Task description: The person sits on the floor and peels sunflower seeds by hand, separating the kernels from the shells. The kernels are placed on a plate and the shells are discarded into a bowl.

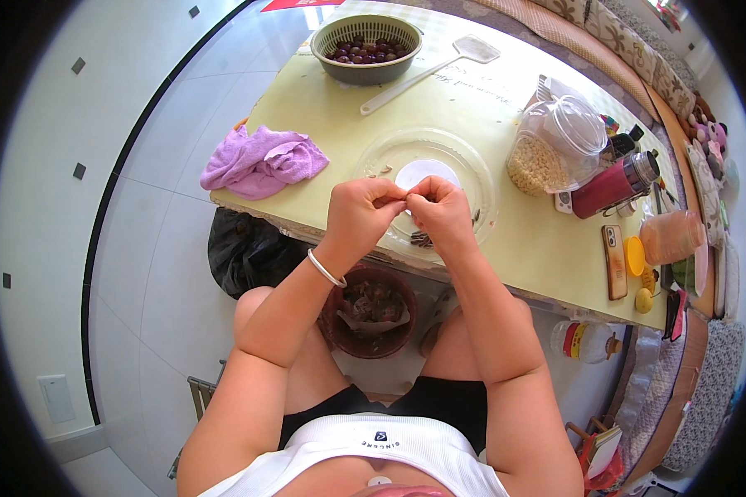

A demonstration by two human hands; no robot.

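My left hand (361, 217) and my right hand (444, 214) meet fingertip to fingertip above a transparent round plate (482, 174). Thumbs and forefingers of both are pinched together; whatever lies between them is too small or hidden to make out. Behind the fingers, a small white dish (427, 171) rests on the plate. Dark striped seeds (421, 239), which look like sunflower seeds, lie on its near side, partly covered by my right wrist. A few pale bits (381, 171) are scattered at the plate's left.
To the right stand a transparent tub of pale kernels (539, 166), a maroon flask (609, 189) and a phone (613, 262). A purple cloth (265, 161) lies left. Farther back are a basket of dark round fruit (366, 73) and a white swatter-like tool (414, 80). Below sits a waste bin (365, 346).
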